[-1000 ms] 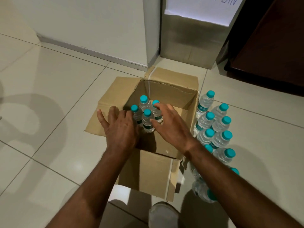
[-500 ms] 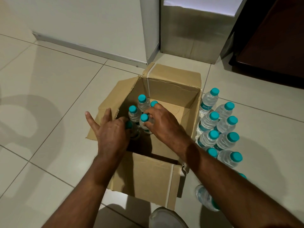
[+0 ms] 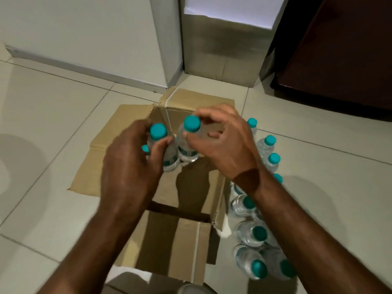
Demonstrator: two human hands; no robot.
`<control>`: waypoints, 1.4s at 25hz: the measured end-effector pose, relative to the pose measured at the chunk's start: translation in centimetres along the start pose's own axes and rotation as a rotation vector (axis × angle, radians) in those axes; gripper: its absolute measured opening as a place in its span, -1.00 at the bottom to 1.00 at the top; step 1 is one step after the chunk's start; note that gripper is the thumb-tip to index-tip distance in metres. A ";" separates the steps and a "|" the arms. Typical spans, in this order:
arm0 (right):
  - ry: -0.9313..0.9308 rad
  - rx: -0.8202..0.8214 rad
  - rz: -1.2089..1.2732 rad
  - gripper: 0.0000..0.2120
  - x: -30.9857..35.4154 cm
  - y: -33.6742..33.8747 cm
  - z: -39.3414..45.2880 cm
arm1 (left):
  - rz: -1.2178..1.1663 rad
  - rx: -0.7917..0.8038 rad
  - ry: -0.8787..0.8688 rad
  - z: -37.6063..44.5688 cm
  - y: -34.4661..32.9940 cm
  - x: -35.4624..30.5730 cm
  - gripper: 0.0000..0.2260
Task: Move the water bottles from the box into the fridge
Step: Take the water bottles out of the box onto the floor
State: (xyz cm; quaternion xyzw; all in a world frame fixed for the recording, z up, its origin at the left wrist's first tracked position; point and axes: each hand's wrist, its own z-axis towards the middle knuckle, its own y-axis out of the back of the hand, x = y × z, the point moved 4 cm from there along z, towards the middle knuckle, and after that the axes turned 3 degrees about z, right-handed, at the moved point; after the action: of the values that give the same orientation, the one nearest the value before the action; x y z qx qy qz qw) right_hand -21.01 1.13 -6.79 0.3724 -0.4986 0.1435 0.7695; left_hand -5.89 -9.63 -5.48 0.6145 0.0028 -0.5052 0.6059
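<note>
An open cardboard box point(image 3: 191, 247) stands on the tiled floor in front of me. My left hand point(image 3: 129, 172) grips a clear water bottle with a teal cap point(image 3: 158, 131), lifted above the box. A third teal cap point(image 3: 145, 148) peeks out behind its fingers. My right hand point(image 3: 222, 145) grips another teal-capped bottle point(image 3: 191, 123) by its shoulder, right beside the first. Several more bottles point(image 3: 271, 159) stand on the floor to the right of the box, partly hidden by my right forearm.
A dark brown cabinet front point(image 3: 343, 49) is at the back right. A tall cardboard bin with a white paper label point(image 3: 224, 45) stands against the wall behind the box. A shoe tip point(image 3: 195, 289) shows at the bottom edge.
Both hands have closed on bottles and lifted them up out of the box, toward the camera. The view has tilted closer over the box.
</note>
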 end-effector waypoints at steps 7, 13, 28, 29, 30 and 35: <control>0.037 -0.354 -0.002 -0.67 0.6 9.8 3.1 | -0.347 -0.099 -0.168 7.1 -4.7 -8.3 -0.76; -0.029 -0.517 -0.032 -0.65 -4.8 13.9 5.8 | -0.546 0.133 -0.204 12.7 -13.4 -12.0 -0.81; -0.512 -0.330 -0.011 -0.70 -18.6 12.1 7.4 | -0.215 0.534 -0.140 17.7 -25.3 -8.2 -0.72; -0.525 -0.309 -0.014 -0.72 -18.9 11.8 7.3 | -0.164 0.549 -0.152 17.6 -25.8 -7.9 -0.71; -0.532 -0.293 -0.019 -0.75 -19.1 11.6 7.3 | -0.125 0.563 -0.165 17.5 -26.2 -7.8 -0.70; -0.555 -0.205 -0.082 -0.78 -19.8 11.1 6.9 | -0.049 0.653 -0.170 17.3 -27.4 -7.1 -0.69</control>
State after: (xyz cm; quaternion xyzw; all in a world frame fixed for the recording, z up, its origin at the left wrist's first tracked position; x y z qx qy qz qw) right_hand -41.30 6.71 -17.80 0.3374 -0.6864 -0.0461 0.6426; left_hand -36.89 -10.95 -17.17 0.7316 -0.1948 -0.5433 0.3629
